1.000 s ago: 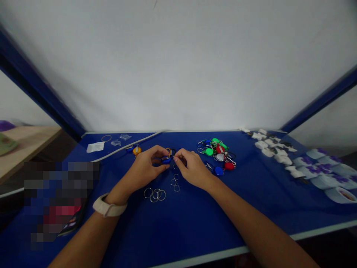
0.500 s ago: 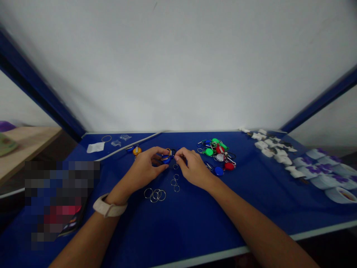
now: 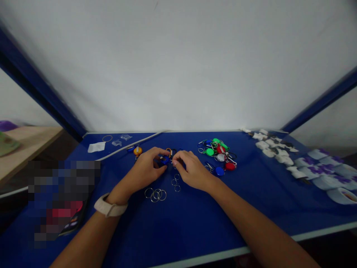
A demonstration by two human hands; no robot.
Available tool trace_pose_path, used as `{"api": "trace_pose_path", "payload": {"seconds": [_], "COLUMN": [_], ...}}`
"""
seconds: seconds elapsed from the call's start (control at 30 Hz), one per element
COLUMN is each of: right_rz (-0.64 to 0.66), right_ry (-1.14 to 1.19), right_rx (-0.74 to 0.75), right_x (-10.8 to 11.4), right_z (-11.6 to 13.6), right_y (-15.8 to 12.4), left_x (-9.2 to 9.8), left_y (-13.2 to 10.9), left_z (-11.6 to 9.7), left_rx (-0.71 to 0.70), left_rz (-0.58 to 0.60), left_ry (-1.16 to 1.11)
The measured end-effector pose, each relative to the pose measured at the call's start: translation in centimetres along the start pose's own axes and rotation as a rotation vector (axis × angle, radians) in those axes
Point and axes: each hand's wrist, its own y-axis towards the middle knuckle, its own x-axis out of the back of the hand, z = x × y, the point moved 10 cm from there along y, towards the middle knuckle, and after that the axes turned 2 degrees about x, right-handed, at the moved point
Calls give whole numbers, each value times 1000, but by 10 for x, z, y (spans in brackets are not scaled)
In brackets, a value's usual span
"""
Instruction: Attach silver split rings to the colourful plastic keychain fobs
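My left hand (image 3: pixel 147 166) holds a blue badge reel (image 3: pixel 165 160) between thumb and fingers, just above the table. My right hand (image 3: pixel 192 168) is closed in a pinch beside the reel's right side; what its fingertips hold is too small to make out. By the reel lies an orange carabiner clip (image 3: pixel 168 152), partly hidden by my left fingers. Below my right fingertips lie several small metal rings (image 3: pixel 177 182) in a short column. Nearer to me, several larger split rings (image 3: pixel 156 195) overlap on the blue table (image 3: pixel 178 227).
To the right is a pile of coloured badge reels (image 3: pixel 219 158). White clips (image 3: pixel 275 147) and white rolls with purple bows (image 3: pixel 325 171) line the right side. An orange reel (image 3: pixel 137 150), a grey cable (image 3: pixel 131 146) and a paper slip (image 3: pixel 96 147) lie left.
My right fingertips have shifted slightly down and left, over the spot where a lone small ring lay. My left hand still holds the reel, which has tilted a little.
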Motion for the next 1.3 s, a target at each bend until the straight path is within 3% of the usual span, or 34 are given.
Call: {"api": "trace_pose_path", "payload": {"seconds": [0.17, 0.33, 0.53, 0.67, 0.83, 0.97, 1.1, 1.3], "right_rz": [31, -21, -160, -236, -202, -155, -83, 91], "right_ry": [-6, -53, -177, -279, -379, -441, -423, -500], "right_rx": [30, 25, -53, -147, -265, -349, -386, -413], "right_x": [-1, 8, 27, 47, 65, 77, 82, 79], "right_z": [7, 6, -10, -28, -52, -65, -72, -77], "right_y": [0, 2, 4, 4, 3, 0, 0, -3], "left_x": [2, 13, 34, 40, 28, 21, -3, -35], "left_y": [1, 1, -2, -5, -3, -3, -6, -16], "left_z": [-5, -6, 16, 22, 16, -1, -23, -40], "left_rx": [-52, -98, 2, 64, 28, -79, -243, -321], "left_rz": [-1, -76, -211, -243, -166, -148, 21, 217], "left_ry": [92, 396, 704, 772, 692, 618, 408, 318]}}
